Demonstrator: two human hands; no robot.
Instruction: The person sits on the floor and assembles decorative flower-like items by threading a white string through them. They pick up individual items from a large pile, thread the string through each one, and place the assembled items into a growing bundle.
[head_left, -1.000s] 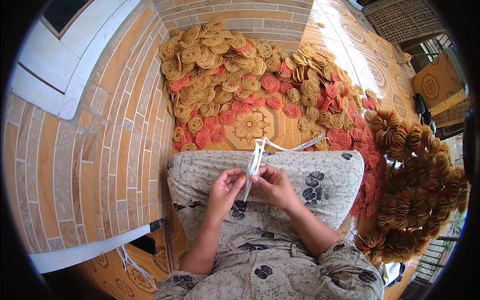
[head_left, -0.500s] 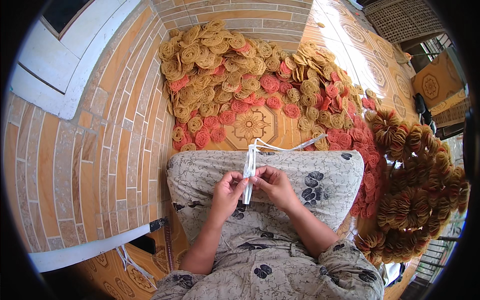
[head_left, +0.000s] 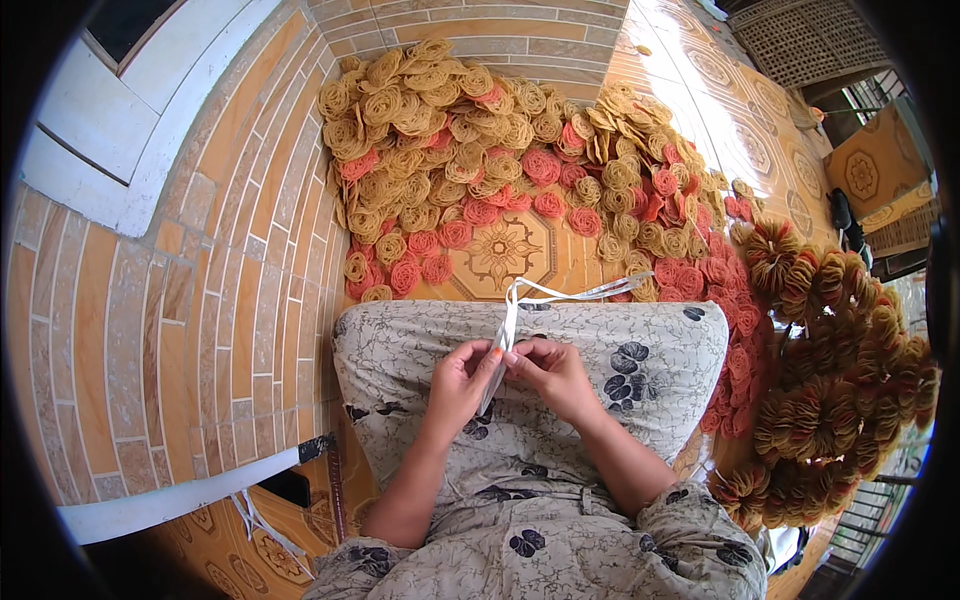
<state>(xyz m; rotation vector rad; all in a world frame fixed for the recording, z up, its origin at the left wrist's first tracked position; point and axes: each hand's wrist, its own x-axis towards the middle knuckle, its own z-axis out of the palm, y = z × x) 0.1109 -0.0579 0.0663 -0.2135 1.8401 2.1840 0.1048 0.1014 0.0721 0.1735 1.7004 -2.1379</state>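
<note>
I pinch a narrow bundle of flat, glossy white strips (head_left: pixel 509 325) between the thumb and fingers of my left hand (head_left: pixel 462 384), and the fingertips of my right hand (head_left: pixel 552 376) grip it from the other side, the two thumbs almost meeting. The bundle is over the middle of my lap, covered by pale cloth with dark leaf prints (head_left: pixel 660 345). Its short lower end slants toward me; its upper part bends over beyond my fingers and trails right, past the cloth's far edge.

Beyond my knees, tan, lacy coiled discs (head_left: pixel 425 100) heap against the tiled wall (head_left: pixel 120 330), with coral-pink coiled discs (head_left: pixel 541 167) among them, around a bare patch of orange patterned floor (head_left: pixel 503 255). To my right stand clustered brownish-gold and reddish bundles of stacked discs (head_left: pixel 820 405).
</note>
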